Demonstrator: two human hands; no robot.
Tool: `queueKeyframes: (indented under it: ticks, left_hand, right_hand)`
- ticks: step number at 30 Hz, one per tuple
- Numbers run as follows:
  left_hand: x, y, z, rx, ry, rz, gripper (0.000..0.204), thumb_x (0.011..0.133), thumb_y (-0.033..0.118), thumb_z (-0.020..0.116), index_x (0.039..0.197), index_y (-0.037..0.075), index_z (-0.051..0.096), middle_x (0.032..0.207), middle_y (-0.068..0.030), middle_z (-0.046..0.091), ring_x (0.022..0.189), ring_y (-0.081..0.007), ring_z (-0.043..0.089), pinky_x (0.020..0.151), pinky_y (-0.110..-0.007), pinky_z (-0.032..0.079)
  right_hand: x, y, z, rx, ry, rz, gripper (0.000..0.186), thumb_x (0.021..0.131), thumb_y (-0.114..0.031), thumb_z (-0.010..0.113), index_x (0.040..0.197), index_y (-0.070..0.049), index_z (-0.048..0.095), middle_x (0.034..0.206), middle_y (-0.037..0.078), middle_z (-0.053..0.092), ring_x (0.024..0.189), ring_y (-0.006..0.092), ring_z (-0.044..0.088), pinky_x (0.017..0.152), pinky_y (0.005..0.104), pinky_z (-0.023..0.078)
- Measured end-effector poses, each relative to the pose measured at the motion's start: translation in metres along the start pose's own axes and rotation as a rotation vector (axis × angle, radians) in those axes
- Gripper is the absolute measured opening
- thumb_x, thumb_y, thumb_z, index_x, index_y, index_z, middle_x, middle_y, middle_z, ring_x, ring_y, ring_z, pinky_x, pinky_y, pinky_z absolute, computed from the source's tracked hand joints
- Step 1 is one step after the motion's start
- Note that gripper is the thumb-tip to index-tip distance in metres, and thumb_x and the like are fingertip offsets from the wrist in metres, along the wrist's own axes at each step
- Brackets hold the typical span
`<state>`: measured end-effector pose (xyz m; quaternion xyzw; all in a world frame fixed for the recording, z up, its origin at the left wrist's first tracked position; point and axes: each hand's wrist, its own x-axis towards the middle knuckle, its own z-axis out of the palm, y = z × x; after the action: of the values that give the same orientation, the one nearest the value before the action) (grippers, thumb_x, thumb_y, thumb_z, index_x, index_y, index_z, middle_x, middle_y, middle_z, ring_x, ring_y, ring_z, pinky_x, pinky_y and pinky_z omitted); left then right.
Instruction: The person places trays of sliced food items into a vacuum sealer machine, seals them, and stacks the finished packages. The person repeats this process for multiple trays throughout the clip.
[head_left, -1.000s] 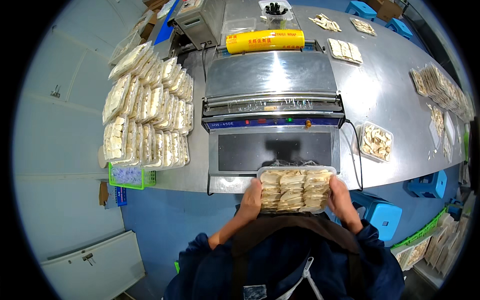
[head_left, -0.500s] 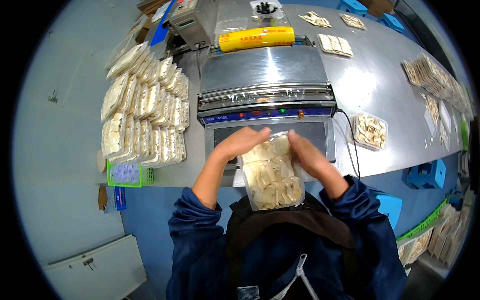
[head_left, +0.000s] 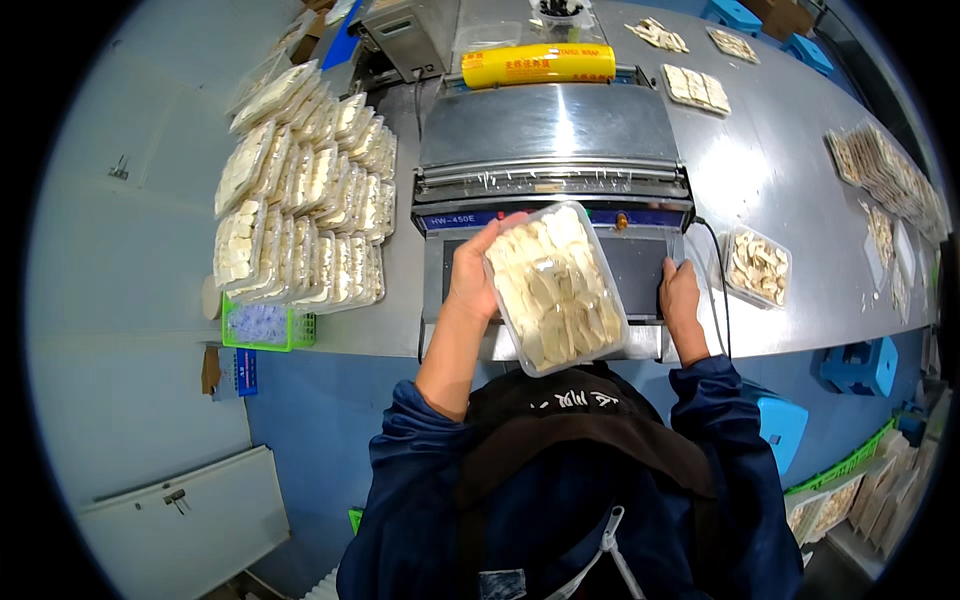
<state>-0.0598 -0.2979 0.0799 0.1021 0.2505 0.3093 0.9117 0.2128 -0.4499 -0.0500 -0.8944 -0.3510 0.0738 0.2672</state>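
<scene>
My left hand (head_left: 474,275) is closed on the left side of a clear plastic tray of pale sliced mushrooms (head_left: 560,290), film shining over its top. The tray is tilted up above the front of the wrapping machine (head_left: 560,135). My right hand (head_left: 681,302) is off the tray, at the right edge of the machine's dark front plate (head_left: 642,270). Its fingers look curled at that edge, partly hidden. A yellow roll of film (head_left: 538,65) lies across the machine's back.
Filled mushroom trays (head_left: 300,205) stand stacked at the left, above a green basket (head_left: 268,328). Right of a black cable (head_left: 722,270) is an open tub of mushroom pieces (head_left: 757,266). More trays (head_left: 885,180) line the far right. Blue stools (head_left: 862,366) stand below the steel table (head_left: 800,215).
My right hand has left the tray and moved right to the machine's edge. The tray, now in my left hand alone, has risen and tilted. The whole view has shifted slightly.
</scene>
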Motion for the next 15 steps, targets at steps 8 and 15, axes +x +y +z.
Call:
queueKeyframes:
  ticks: [8,15]
  left_hand:
    - [0.004,0.004,-0.006,0.049,0.055,0.022,0.037,0.089,0.022,0.043,0.115,-0.003,0.052,0.113,-0.0190,0.057,0.103,-0.0294,0.056,0.091,-0.041,0.044]
    - [-0.009,-0.013,0.010,0.328,0.143,-0.019,0.033,0.086,0.015,0.051,0.113,-0.004,0.052,0.107,-0.0171,0.059,0.097,-0.0232,0.059,0.084,-0.035,0.048]
  right_hand:
    - [0.000,0.030,-0.026,-0.022,0.096,-0.103,0.014,0.088,-0.011,0.043,0.088,0.001,0.051,0.072,0.023,0.059,0.069,0.0407,0.058,0.062,0.0457,0.045]
    - [-0.030,-0.107,-0.110,0.621,-0.286,-0.186,0.021,0.088,-0.021,0.055,0.087,0.000,0.056,0.068,0.009,0.057,0.061,0.0196,0.053,0.060,0.0292,0.043]
